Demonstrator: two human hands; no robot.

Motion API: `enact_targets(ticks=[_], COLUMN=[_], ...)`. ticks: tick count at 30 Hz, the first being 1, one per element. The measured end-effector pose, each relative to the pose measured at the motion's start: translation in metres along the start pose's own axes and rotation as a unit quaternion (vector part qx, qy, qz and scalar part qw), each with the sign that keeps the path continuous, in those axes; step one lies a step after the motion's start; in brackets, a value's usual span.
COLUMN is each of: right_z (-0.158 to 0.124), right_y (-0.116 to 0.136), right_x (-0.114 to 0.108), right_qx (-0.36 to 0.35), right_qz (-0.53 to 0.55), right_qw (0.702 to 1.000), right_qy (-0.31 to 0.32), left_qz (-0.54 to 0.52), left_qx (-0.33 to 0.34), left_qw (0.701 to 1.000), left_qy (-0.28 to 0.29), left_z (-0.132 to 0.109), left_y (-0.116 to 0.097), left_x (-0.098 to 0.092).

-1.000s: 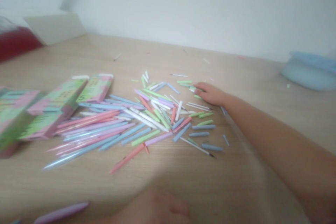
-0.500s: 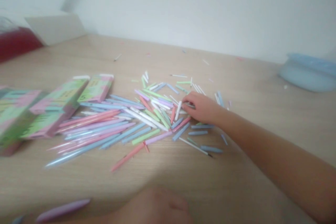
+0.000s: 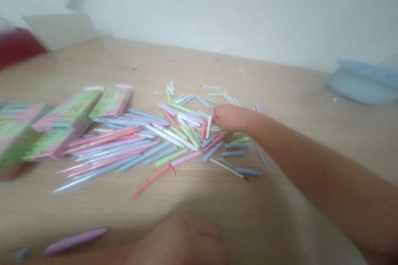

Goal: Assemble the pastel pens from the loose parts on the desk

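- Slim, glossy pen parts (image 3: 169, 134) are lying beyond left hand (image 3: 186, 236) — right hand (image 3: 230, 118) is sitting among them.
- Both hands are looking curled — cannot tell whether pinching anything.

Over on the far left I can see a blurred red object (image 3: 20, 47), with a pale, slanting panel (image 3: 60, 30) just right of it. A rounded, light-blue item (image 3: 362, 83) sits toward the far right of the wood-grained desk (image 3: 295, 112), before a plain whitish wall (image 3: 233, 8).
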State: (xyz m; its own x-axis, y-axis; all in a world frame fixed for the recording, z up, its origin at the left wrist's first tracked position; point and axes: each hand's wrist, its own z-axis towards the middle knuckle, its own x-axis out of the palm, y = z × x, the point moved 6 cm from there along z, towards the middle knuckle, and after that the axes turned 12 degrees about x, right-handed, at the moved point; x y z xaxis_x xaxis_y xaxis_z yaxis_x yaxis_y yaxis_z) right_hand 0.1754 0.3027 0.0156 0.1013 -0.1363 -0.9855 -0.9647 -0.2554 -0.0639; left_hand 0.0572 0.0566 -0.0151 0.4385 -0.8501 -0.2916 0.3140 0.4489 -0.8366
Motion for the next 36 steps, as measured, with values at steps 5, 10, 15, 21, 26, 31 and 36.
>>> enact_targets(ticks=[5,10,15,21,26,31,36], right_z=[-0.009,-0.072,-0.183,-0.264,-0.271,-0.271,-0.271], right_y=[-0.009,-0.013,-0.006,0.005,0.006,0.006,0.017], right_x=[-0.014,-0.037,-0.044,-0.017,-0.011,-0.015,-0.01], right_qx=[0.018,0.012,-0.039,-0.121,-0.125,-0.119,-0.172], right_qz=[0.051,0.126,0.309,0.354,0.358,0.35,0.347], right_qw=[0.995,0.975,0.923,0.909,0.902,0.904,0.902], right_qy=[-0.08,-0.183,-0.224,-0.183,-0.207,-0.216,-0.189], left_qz=[0.058,0.159,0.209,0.221,0.232,0.229,0.241], left_qx=[-0.031,-0.136,-0.226,-0.22,-0.217,-0.235,-0.242], left_qw=[0.998,0.968,0.938,0.94,0.939,0.937,0.936], left_qy=[-0.023,-0.142,-0.16,-0.137,-0.133,-0.115,-0.083], left_z=[-0.012,-0.014,-0.015,-0.012,-0.01,-0.013,-0.011], left_y=[0.009,-0.019,-0.03,-0.028,-0.03,-0.03,-0.028], left_x=[0.001,-0.022,-0.031,-0.029,-0.03,-0.027,-0.025])
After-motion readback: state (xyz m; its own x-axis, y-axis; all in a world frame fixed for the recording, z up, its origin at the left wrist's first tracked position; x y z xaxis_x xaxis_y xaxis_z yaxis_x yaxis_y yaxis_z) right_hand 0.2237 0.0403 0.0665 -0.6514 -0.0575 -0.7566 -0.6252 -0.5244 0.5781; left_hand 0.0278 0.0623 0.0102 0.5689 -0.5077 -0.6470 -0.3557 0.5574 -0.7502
